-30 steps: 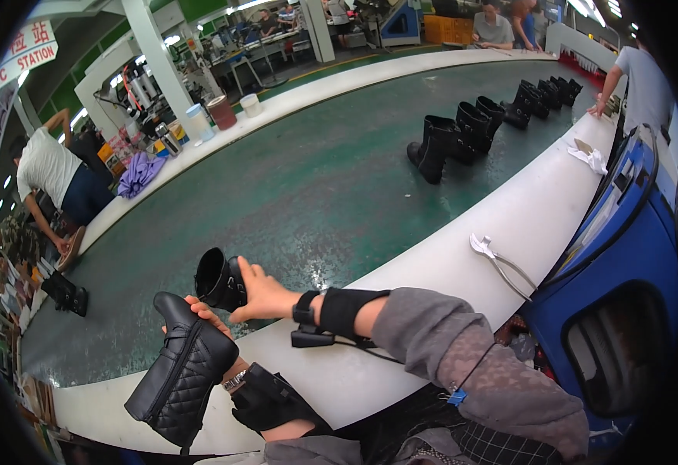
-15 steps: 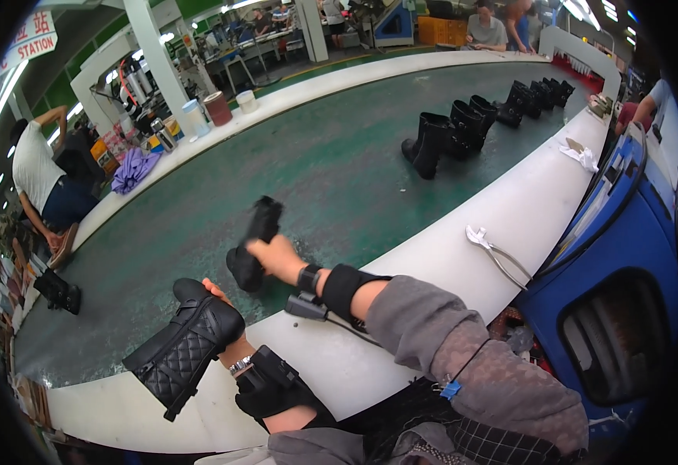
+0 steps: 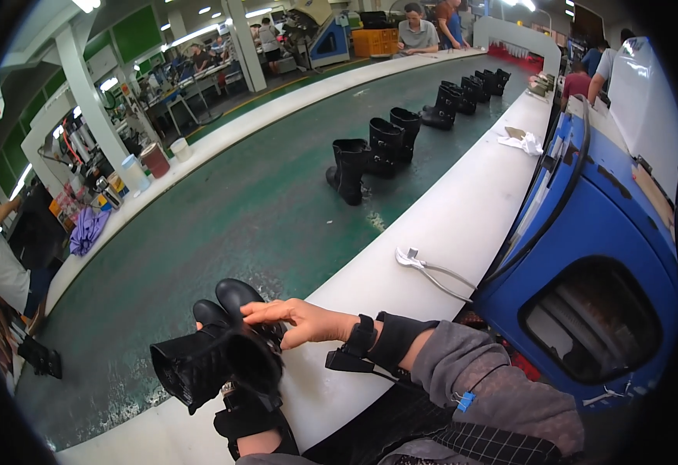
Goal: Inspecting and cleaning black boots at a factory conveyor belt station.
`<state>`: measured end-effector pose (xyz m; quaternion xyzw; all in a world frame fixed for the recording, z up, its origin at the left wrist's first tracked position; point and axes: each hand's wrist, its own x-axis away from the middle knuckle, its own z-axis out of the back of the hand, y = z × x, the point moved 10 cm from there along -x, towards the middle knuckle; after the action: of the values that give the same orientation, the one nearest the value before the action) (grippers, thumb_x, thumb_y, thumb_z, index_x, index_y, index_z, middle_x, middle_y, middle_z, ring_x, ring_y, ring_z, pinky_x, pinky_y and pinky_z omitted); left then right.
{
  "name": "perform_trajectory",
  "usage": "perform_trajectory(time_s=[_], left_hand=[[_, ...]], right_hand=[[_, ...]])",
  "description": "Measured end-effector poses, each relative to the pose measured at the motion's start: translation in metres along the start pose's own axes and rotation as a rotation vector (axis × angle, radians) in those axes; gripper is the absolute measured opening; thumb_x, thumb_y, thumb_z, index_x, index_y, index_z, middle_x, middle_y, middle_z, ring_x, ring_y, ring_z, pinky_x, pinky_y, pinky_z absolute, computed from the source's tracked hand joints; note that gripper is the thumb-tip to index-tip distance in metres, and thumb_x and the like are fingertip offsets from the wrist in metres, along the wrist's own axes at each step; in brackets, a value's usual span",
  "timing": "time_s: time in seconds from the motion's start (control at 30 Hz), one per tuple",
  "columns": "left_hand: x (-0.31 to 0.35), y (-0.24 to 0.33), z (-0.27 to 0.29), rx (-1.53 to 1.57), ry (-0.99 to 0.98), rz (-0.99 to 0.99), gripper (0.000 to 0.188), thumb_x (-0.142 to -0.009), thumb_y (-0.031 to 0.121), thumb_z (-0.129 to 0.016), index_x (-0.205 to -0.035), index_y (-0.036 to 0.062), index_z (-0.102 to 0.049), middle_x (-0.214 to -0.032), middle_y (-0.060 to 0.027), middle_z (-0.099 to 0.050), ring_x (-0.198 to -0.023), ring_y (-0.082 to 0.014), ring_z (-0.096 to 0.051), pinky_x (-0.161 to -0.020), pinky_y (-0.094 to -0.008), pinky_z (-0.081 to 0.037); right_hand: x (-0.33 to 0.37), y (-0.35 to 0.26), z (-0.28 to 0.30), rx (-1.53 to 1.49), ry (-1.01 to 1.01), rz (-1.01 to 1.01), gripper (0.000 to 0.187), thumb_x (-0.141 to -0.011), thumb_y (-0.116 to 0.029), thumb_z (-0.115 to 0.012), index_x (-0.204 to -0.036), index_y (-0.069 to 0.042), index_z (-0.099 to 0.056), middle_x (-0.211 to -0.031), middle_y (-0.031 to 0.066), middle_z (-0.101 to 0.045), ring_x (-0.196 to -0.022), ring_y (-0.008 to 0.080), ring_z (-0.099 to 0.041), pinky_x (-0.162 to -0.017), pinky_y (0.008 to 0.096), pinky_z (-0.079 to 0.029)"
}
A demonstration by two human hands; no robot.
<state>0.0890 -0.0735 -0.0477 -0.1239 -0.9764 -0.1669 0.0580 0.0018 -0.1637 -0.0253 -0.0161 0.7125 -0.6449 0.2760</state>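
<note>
Two black boots are side by side in front of me at the lower left, toes pointing away and shafts tilted toward me. The left boot point(image 3: 188, 360) rests in my left hand point(image 3: 199, 325), which is mostly hidden behind it; only a bit of finger shows. Against it leans the right boot point(image 3: 250, 360), its open shaft facing me. My right hand point(image 3: 304, 319) is closed over that boot's ankle, with fingers on top and thumb on the near side. Dark straps are round both my wrists.
A green conveyor belt point(image 3: 223, 209) with white edges runs into the distance. Several black boots point(image 3: 348, 170) stand on it at the right. Pliers point(image 3: 432, 273) lie on the near white edge, beside a blue machine point(image 3: 587, 256). People work beyond.
My right hand has brought its boot from over the belt back toward me, next to the boot in my left hand. The view has turned right, and the left-hand boot has tilted its shaft toward me.
</note>
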Motion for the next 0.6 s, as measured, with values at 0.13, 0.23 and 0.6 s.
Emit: perform_trajectory(time_s=[0.13,0.23,0.6], left_hand=[[-0.013,-0.01,0.05,-0.098,-0.014,0.035,0.048,-0.097,0.04,-0.043,-0.128,0.0041,-0.047,-0.122,-0.0191,-0.053,-0.116,-0.0325,-0.052,-0.102,-0.0403,-0.043],[-0.012,-0.026,0.058,-0.159,-0.013,0.086,0.048,-0.097,0.041,-0.043,-0.128,0.0046,-0.047,-0.121,-0.0187,-0.053,-0.115,-0.032,-0.052,-0.102,-0.0401,-0.043],[0.017,-0.04,0.076,-0.33,-0.03,0.253,0.048,-0.096,0.042,-0.044,-0.128,0.0061,-0.047,-0.118,-0.0173,-0.055,-0.114,-0.0302,-0.053,-0.102,-0.0397,-0.044]], right_hand=[[0.002,-0.008,0.027,0.371,0.299,0.048,0.056,-0.078,-0.027,-0.067,-0.129,-0.007,-0.054,-0.142,0.0171,-0.041,-0.137,0.0298,-0.029,-0.11,0.0405,-0.027],[0.02,-0.003,0.053,0.45,0.692,0.119,0.073,-0.079,-0.04,-0.069,-0.134,-0.001,-0.044,-0.139,0.023,-0.041,-0.133,0.0292,-0.031,-0.108,0.0419,-0.028],[0.011,0.061,0.031,-0.415,0.278,-0.371,0.068,-0.08,-0.044,-0.072,-0.128,-0.002,-0.049,-0.115,0.0091,-0.06,-0.106,0.0158,-0.055,-0.096,0.0291,-0.04]])
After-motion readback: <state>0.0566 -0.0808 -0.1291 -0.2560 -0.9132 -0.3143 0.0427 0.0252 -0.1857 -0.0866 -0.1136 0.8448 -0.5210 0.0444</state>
